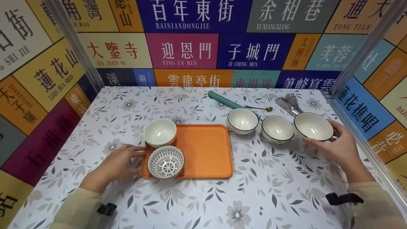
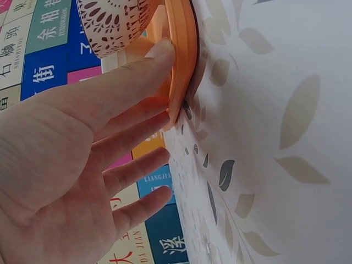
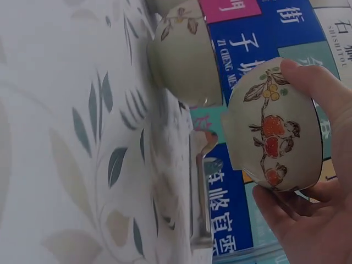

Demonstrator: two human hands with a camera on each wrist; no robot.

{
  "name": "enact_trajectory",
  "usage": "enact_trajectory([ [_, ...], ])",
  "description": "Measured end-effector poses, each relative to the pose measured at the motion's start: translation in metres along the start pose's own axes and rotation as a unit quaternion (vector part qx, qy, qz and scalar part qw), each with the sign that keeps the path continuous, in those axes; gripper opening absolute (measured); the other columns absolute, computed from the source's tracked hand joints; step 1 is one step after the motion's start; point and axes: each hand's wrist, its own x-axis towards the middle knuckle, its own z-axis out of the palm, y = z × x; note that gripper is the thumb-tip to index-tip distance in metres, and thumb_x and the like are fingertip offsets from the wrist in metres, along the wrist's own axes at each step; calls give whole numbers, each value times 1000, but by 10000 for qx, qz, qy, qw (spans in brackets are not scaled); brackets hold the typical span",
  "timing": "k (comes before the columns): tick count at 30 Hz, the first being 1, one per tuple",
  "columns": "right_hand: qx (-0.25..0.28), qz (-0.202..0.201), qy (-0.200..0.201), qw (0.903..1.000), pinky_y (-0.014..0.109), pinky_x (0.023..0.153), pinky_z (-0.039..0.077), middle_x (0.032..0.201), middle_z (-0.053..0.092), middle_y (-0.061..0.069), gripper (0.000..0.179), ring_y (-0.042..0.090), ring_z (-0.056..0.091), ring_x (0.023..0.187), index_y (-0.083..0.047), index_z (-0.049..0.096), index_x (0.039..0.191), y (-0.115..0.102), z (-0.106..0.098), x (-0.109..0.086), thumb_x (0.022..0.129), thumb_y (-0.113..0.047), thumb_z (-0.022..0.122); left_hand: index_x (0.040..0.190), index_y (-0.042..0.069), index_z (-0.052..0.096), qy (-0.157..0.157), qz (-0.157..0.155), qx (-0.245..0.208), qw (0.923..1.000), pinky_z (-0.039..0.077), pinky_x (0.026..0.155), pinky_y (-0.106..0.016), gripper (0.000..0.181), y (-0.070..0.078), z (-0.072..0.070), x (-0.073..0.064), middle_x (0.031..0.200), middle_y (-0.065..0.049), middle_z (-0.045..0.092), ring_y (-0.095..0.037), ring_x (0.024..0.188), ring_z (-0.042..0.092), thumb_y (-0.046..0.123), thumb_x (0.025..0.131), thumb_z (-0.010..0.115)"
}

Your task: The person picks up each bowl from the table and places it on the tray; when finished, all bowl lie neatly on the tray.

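My right hand [image 1: 341, 146] grips a white bowl [image 1: 313, 126] between thumb and fingers at its right side. The right wrist view shows this bowl [image 3: 278, 132] raised off the tabletop, with red birds and a branch painted outside. At the tray's left edge is my left hand [image 1: 119, 162], its fingers extended. In the left wrist view the thumb of that hand [image 2: 71, 148] lies at the rim of the orange tray [image 2: 184, 44]. A plain white bowl [image 1: 160, 132] and a black-patterned bowl [image 1: 166, 162] stand at the left part of the orange tray [image 1: 206, 152].
Two dark-rimmed white bowls [image 1: 242, 121] [image 1: 277, 128] stand right of the tray. Behind them lie a green-handled utensil [image 1: 224, 101], a small thin spoon [image 1: 259, 108] and metal utensils [image 1: 288, 104]. Lettered panels [image 1: 182, 51] and clear posts border the floral tabletop [image 1: 197, 203].
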Motion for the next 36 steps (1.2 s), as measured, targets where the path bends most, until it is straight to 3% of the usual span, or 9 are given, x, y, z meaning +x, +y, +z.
enact_trajectory([
  [10, 546, -1028, -222, 9929, -1, 83, 42, 151, 49, 24, 110, 43, 52, 132, -11, 34, 161, -54, 23, -30, 73, -32, 95, 137, 13, 67, -63, -70, -61, 9999, 33, 116, -71, 65, 0, 1, 2, 153, -6, 57, -39, 142, 46, 28, 78, 89],
  [19, 1169, -1634, -800, 9763, 1, 98, 41, 148, 52, 16, 109, 36, 53, 137, -9, 39, 157, -95, 63, -47, 67, -23, 99, 138, 15, 67, -62, -81, -26, 9999, 36, 115, -69, 65, -1, 1, 2, 152, -8, 57, -41, 142, 47, 27, 77, 90],
  [26, 1581, -1914, -1285, 9601, 6, 101, 45, 147, 54, 15, 110, 30, 55, 134, -7, 43, 154, -114, 102, -49, 62, -18, 101, 138, 15, 67, -106, -184, -115, 9997, 35, 116, -69, 67, 1, 1, 1, 153, -7, 56, -40, 143, 46, 28, 77, 90],
  [29, 1636, -2054, -1442, 9541, 12, 104, 47, 145, 57, 14, 110, 28, 56, 134, -8, 46, 152, -123, 122, -51, 59, -18, 103, 139, 16, 66, -122, -215, -121, 9996, 35, 116, -69, 67, 1, 1, 1, 154, -6, 56, -39, 143, 46, 28, 78, 90],
  [36, 1426, -2157, -1979, 9455, 42, 111, 51, 149, 55, 9, 112, 28, 59, 133, -11, 44, 155, -144, 161, -49, 60, -29, 102, 140, 16, 65, -151, -274, -138, 9994, 35, 116, -69, 65, 2, 1, 1, 155, -7, 55, -40, 143, 45, 25, 79, 88],
])
